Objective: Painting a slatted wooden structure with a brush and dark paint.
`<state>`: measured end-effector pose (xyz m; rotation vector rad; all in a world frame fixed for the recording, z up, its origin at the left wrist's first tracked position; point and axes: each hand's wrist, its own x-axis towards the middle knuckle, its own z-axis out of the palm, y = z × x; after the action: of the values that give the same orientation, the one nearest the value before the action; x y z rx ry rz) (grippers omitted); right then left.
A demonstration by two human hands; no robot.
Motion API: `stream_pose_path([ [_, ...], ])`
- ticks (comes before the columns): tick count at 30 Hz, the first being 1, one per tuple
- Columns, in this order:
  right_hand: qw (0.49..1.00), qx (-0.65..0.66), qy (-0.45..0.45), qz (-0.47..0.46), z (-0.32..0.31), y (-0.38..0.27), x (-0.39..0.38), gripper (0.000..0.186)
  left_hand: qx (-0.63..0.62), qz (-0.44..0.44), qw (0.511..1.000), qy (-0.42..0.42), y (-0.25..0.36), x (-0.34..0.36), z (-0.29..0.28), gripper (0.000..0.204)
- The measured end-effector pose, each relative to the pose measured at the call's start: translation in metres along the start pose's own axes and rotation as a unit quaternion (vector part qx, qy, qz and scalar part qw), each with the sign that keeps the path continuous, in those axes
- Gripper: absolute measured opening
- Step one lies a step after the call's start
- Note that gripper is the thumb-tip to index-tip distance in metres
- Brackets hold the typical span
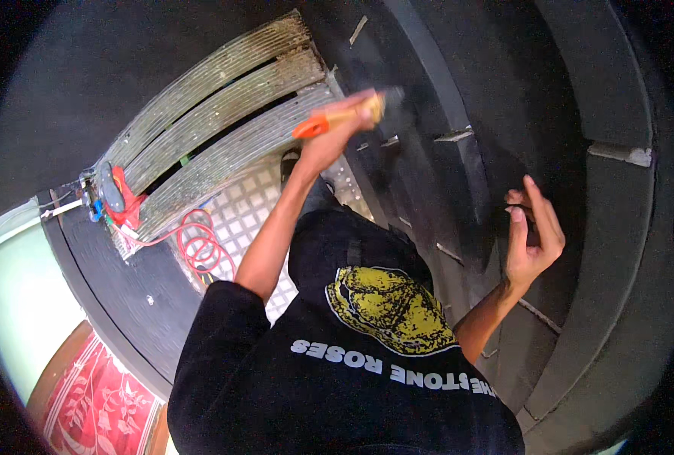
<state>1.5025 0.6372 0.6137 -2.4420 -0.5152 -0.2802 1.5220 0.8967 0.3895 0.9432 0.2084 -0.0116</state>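
My left hand (338, 138) is closed around a paintbrush (312, 127) with an orange handle end and a pale wooden body. Its bristle end is smeared by motion and points right, close to the dark panelled surface (420, 174); I cannot tell whether it touches. My right hand (534, 246) is raised before the dark panels on the right. Its fingers are bent but apart, with nothing between them.
Worn ribbed planks (231, 98) lie at the upper left. On their near end are a grey-and-red tool (113, 189) and red cloth or plastic (130, 208). A coiled pink-red hose (200, 250) lies over white tiles (246, 201). A red patterned cloth (106, 402) shows lower left.
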Motion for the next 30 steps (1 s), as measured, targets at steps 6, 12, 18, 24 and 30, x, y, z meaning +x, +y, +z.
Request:
stream_pose_path([
  [6,0.999,0.011,-0.03,-0.015,0.01,-0.006,0.0,0.041,0.223,0.073,0.969,-0.083,0.018,-0.001,0.004,0.034],
  [12,0.999,0.015,-0.036,-0.012,0.011,-0.007,0.0,0.041,-0.022,0.179,0.973,0.144,0.043,0.068,-0.022,0.041],
  [18,0.999,0.023,-0.03,-0.012,0.01,-0.012,-0.009,0.042,-0.193,0.047,0.971,0.136,-0.005,0.043,0.017,0.039],
  [24,0.999,0.031,-0.033,0.0,0.006,-0.009,-0.011,0.041,-0.095,0.027,0.981,0.165,-0.009,0.038,0.015,0.045],
  [30,0.999,0.027,0.024,-0.008,0.001,-0.001,-0.025,0.039,-0.162,-0.005,0.987,0.013,-0.013,0.024,0.023,0.045],
])
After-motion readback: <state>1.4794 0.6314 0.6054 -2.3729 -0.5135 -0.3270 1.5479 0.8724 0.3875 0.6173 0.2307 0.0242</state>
